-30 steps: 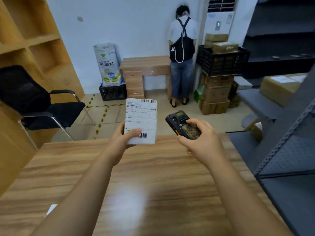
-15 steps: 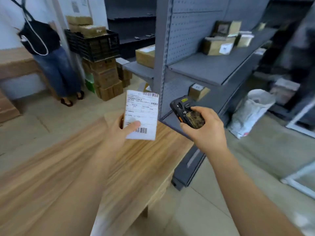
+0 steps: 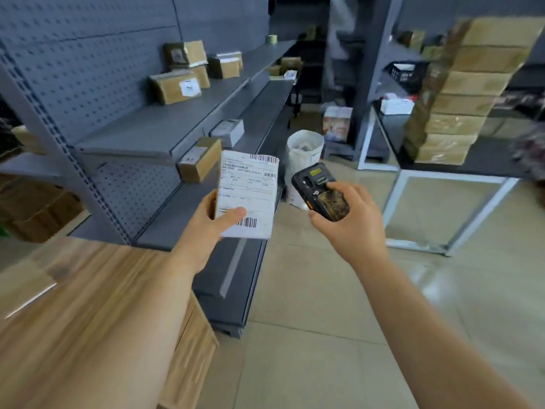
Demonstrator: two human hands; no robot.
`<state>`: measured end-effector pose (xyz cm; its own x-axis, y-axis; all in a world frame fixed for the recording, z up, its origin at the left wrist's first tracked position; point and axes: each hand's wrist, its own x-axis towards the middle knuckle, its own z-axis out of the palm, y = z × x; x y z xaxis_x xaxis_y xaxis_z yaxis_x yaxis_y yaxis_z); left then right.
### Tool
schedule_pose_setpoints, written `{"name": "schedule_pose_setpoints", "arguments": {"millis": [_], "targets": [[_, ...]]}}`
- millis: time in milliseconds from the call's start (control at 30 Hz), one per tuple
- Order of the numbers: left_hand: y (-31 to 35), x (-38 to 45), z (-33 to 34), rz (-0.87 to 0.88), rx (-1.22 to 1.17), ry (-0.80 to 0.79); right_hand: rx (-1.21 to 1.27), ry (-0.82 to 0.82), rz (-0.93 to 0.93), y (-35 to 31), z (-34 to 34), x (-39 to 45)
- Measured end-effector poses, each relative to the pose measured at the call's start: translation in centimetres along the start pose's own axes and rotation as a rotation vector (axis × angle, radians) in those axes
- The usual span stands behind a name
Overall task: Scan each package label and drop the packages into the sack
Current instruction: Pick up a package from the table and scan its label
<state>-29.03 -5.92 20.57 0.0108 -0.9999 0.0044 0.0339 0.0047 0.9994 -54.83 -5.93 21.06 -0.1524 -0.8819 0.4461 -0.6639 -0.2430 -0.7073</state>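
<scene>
Holding the package (image 3: pixel 247 196) upright in my left hand (image 3: pixel 206 228), I have the thumb pressed across its white label just beside the lower barcode, with my fingers curled round the back edge. A second barcode runs along the top of the label (the printed text between them is too small to read). My right hand (image 3: pixel 351 219) is wrapped round the black handheld scanner (image 3: pixel 320 194), which is tilted with its small screen end toward the package; the two are near each other but apart.

Beyond and between my hands, the white sack (image 3: pixel 303 154) stands open-mouthed on the tiled floor, next to the end of the grey shelving unit (image 3: pixel 153 134). Several brown cardboard boxes (image 3: pixel 177 87) with labels sit on the upper shelf, and one more brown box (image 3: pixel 199 159) sits on the shelf below, just left of the package I hold. At lower left is the corner of the wooden table (image 3: pixel 73 290), under my left forearm. To the right, a tall stack of brown cartons (image 3: pixel 460 93) rests on a dark tabletop with a white frame; it looks blurred.
</scene>
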Motion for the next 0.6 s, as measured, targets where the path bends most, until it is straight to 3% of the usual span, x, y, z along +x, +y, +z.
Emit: {"name": "schedule_pose_setpoints", "arguments": {"millis": [300, 600], "targets": [[-0.5, 10.1, 8.8, -0.021, -0.019, -0.058, 0.022, 0.055, 0.037, 8.6, -1.2, 8.8], [-2.9, 29.2, 12.0, -0.052, -0.010, -0.169, -0.080, 0.108, 0.119, 15.0, 3.4, 22.6]]}}
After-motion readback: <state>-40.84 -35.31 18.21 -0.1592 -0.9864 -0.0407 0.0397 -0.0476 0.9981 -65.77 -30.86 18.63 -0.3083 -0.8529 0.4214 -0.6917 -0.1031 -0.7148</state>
